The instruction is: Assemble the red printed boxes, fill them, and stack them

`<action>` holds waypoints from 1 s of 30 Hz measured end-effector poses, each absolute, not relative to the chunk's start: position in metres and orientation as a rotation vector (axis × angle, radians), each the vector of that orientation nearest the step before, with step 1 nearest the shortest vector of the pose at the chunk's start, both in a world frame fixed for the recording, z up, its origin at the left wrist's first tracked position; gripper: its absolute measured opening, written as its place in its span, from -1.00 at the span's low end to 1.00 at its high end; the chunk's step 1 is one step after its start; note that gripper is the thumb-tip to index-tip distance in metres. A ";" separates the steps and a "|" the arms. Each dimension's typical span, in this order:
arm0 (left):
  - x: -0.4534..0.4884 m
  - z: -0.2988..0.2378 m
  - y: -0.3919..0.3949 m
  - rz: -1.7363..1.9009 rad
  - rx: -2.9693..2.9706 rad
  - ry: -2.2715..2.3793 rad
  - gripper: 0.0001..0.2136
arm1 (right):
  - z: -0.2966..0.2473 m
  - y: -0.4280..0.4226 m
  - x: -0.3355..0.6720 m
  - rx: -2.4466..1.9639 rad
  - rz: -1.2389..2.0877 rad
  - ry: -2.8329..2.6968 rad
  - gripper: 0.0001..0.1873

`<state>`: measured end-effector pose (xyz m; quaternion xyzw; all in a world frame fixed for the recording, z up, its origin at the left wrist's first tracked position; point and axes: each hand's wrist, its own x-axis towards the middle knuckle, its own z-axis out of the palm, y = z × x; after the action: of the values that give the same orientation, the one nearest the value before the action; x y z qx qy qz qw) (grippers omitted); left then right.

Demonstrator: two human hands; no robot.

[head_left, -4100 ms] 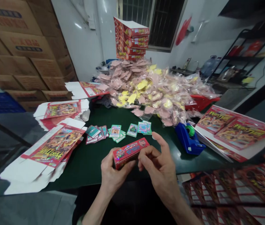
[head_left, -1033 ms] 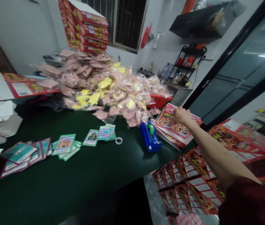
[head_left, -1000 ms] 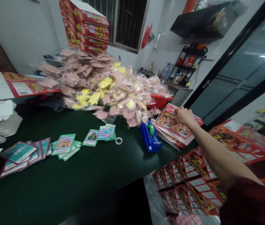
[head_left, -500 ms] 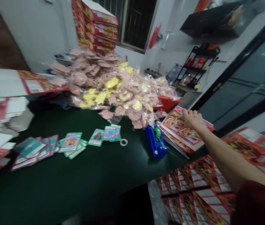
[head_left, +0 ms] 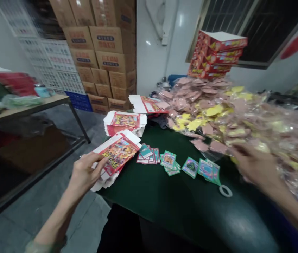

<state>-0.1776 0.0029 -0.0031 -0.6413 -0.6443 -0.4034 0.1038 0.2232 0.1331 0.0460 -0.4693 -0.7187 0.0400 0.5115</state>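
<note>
My left hand (head_left: 87, 172) grips a flat red-and-yellow printed carton blank (head_left: 118, 153) by its lower edge, just off the near left corner of the dark green table (head_left: 164, 218). My right hand (head_left: 254, 167), blurred, is at the edge of a large pile of pink and yellow items in clear plastic bags (head_left: 217, 119), with its fingers on or just above the bags. Between the hands lie several teal-bordered trading cards (head_left: 168, 160) and a small white tape ring (head_left: 225, 191).
Folded printed blanks (head_left: 125, 121) lie at the table's far left. Behind the pile stand stacked red boxes (head_left: 217, 52). Stacked cardboard cartons (head_left: 103, 59) fill the back wall. A wooden side table (head_left: 24, 105) stands at left, above a grey floor.
The view has swung left. The hand that rested on the printed stack at right has gone from it. My left hand now holds a printed blank, and my right hand is at the bagged pile.
</note>
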 end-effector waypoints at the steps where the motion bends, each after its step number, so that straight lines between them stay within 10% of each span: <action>1: -0.181 -0.013 0.009 -1.156 -1.883 -1.905 -0.73 | 0.041 0.135 0.187 -1.110 0.160 -1.847 -0.90; 10: -0.183 -0.076 0.021 -0.920 -1.758 -1.970 -0.55 | -0.007 0.122 -0.085 -1.233 0.387 -2.265 -0.53; 17: -0.167 -0.051 0.004 -0.962 -1.624 -1.876 -0.21 | 0.026 0.117 -0.039 -1.205 0.489 -2.089 -0.80; 24: -0.091 -0.017 -0.020 -1.287 -1.907 -1.594 -0.34 | 0.057 0.063 0.059 -0.574 0.845 -1.990 -0.81; 30: -0.022 -0.021 -0.029 -1.994 -2.483 -1.829 -0.86 | 0.063 0.038 0.113 -0.388 0.425 -2.118 -0.83</action>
<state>-0.0223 -0.0293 -0.0215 -0.6524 -0.4806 -0.5240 -0.2624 0.1128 0.0381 0.0632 -0.1574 -0.8589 0.1724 0.4558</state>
